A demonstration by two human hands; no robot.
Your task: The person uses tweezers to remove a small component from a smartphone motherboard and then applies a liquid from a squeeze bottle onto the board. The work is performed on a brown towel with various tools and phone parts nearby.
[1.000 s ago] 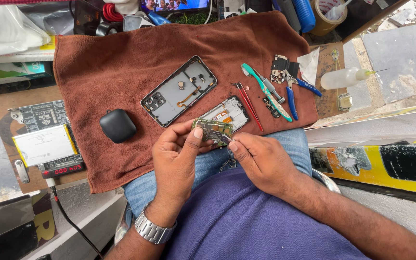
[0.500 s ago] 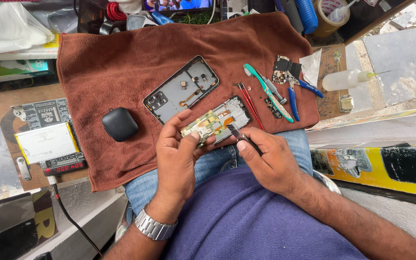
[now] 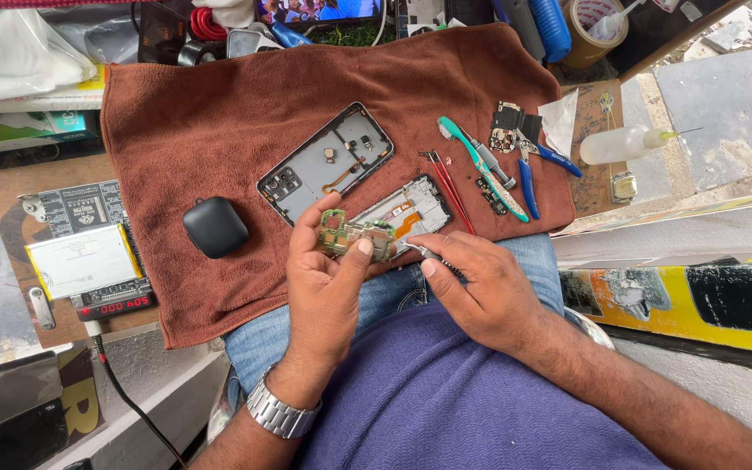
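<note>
My left hand (image 3: 328,278) holds a small green circuit board (image 3: 355,236) between thumb and fingers, lifted just above the brown towel (image 3: 219,122). My right hand (image 3: 480,287) grips a thin metal tool (image 3: 424,253) whose tip points at the board's right end. Under the board lies an opened phone frame with an orange flex cable (image 3: 406,209). A grey phone back housing (image 3: 328,162) lies further up on the towel.
A black earbud case (image 3: 215,226) sits at the towel's left. A green toothbrush (image 3: 480,165), red tweezers (image 3: 447,178), blue pliers (image 3: 528,170), small parts and a squeeze bottle (image 3: 624,144) lie right. A battery (image 3: 76,259) rests on a tester at left.
My left hand has lifted the circuit board off the phone frame and turned it. My right hand has drawn back slightly toward me with the tool.
</note>
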